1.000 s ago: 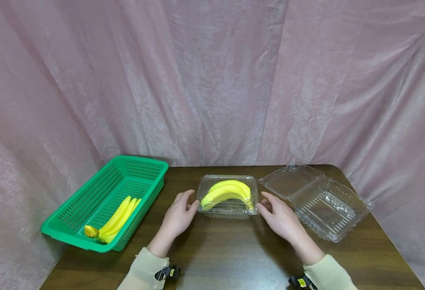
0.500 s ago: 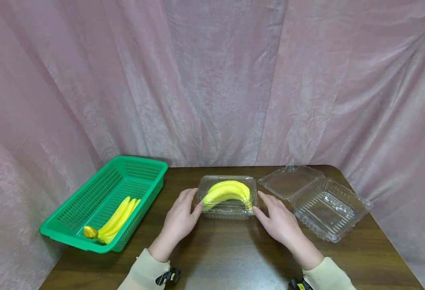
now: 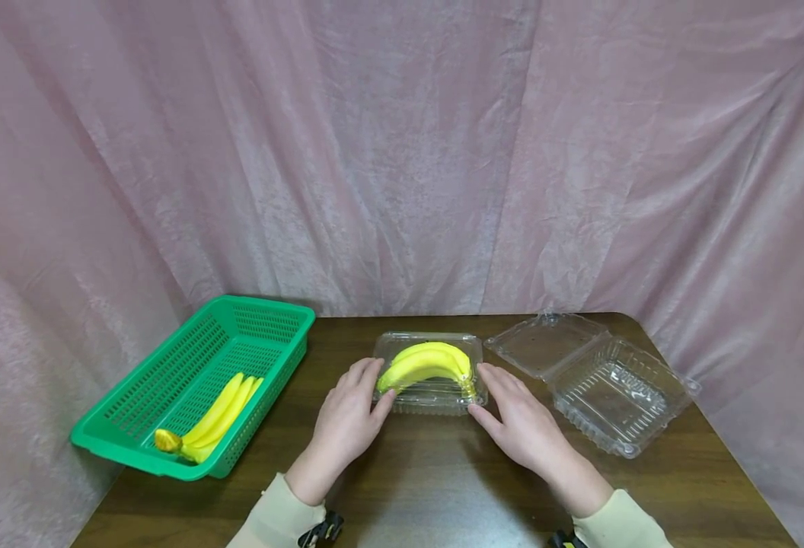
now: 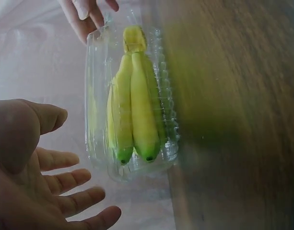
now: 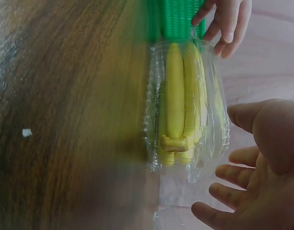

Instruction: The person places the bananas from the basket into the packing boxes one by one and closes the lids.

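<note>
A clear plastic clamshell box with its lid down stands at the middle of the table, and a bunch of yellow bananas lies inside it. At its left side is my left hand, the thumb over the front left corner. My right hand lies along the right side, thumb at the front right corner. Neither hand is curled round the box; both wrist views show the fingers spread and fairly straight. Whether the fingertips press on the lid I cannot tell. Green tips show on the bananas in the left wrist view.
A green plastic basket with a second bunch of bananas stands at the left. To the right lies another clear clamshell box, its lid folded back. A pink curtain hangs behind the brown table.
Both hands have come inward and closer to the box, and their thumbs have moved onto its front corners. Box, basket and bananas look unmoved apart from a slight shift of the view.
</note>
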Available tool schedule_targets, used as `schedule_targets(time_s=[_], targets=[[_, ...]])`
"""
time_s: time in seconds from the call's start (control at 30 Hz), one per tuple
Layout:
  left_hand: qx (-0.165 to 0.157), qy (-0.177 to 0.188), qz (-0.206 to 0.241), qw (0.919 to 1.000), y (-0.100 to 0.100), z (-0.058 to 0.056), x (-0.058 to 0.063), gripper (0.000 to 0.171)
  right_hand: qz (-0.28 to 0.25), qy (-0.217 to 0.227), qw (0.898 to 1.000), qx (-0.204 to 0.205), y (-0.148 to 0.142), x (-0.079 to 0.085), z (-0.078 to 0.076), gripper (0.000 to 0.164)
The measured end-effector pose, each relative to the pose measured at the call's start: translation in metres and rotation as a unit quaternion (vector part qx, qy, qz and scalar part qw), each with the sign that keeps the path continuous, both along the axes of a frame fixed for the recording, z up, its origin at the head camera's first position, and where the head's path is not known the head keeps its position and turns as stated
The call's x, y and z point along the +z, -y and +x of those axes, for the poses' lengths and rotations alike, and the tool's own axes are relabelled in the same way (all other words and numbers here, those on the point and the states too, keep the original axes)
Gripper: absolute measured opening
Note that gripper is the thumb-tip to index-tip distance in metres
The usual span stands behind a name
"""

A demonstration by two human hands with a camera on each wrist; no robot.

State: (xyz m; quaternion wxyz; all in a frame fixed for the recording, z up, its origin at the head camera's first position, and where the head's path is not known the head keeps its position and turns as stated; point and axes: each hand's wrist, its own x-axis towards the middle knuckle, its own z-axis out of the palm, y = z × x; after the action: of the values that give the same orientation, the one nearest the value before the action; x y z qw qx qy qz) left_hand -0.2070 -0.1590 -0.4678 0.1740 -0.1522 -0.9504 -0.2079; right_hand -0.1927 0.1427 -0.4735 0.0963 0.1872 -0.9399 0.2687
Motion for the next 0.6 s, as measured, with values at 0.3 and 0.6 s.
schedule_targets(time_s=[0.3, 0.6], targets=[[-0.014, -0.036, -0.047, 0.9982, -0.003, 0.005, -0.006, 0.065, 0.023, -0.01, 1.0, 0.015, 0.004, 0.001, 0.009, 0.077], [-0.01, -0.028, -0.065, 0.9975, -0.005, 0.011, -0.007, 0.068, 0.045, -0.032, 0.998, 0.031, 0.007, 0.001, 0.014, 0.079]])
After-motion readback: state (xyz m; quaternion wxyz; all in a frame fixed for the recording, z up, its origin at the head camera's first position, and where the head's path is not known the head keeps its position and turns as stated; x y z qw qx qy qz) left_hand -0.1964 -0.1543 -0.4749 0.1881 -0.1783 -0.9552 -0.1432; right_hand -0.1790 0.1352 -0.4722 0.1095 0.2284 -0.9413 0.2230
